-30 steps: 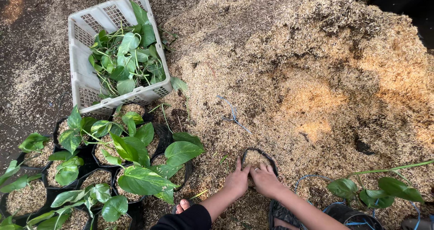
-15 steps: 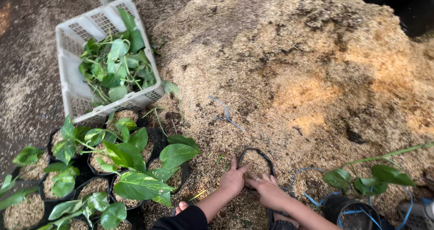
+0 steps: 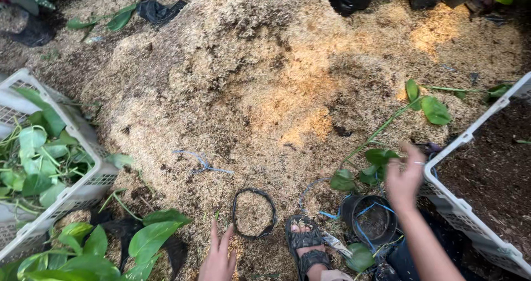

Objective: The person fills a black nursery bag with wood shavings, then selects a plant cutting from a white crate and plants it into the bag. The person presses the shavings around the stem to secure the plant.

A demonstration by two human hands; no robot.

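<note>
The right hand (image 3: 405, 177) is blurred, so its fingers are hard to read; it is raised with loose fingers and nothing in it, just beside the rim of the white crate on the right (image 3: 470, 134), which is cut off by the frame edge and holds dark soil. The left hand (image 3: 218, 256) is cut at the bottom edge, fingers spread wide and empty, just left of the soft black pot (image 3: 253, 212) that sits sunk in the husk pile (image 3: 249, 87) with only its rim showing, filled with the same husk. A 2nd black pot (image 3: 369, 219) stands below the right hand, crossed by blue string; what is inside is too dark to tell. A long vine cutting (image 3: 387, 126) lies on the pile, its lower leaves reaching toward that pot. 1 sandalled foot (image 3: 304, 247) shows between the 2 pots, partly out of frame. On the left, a 2nd white crate (image 3: 83, 190), also cut off, holds loose green leafy cuttings. Below it, broad-leaved potted plants (image 3: 110, 248) hide their own pots almost wholly. Black containers at the top edge are cropped and unclear.
</note>
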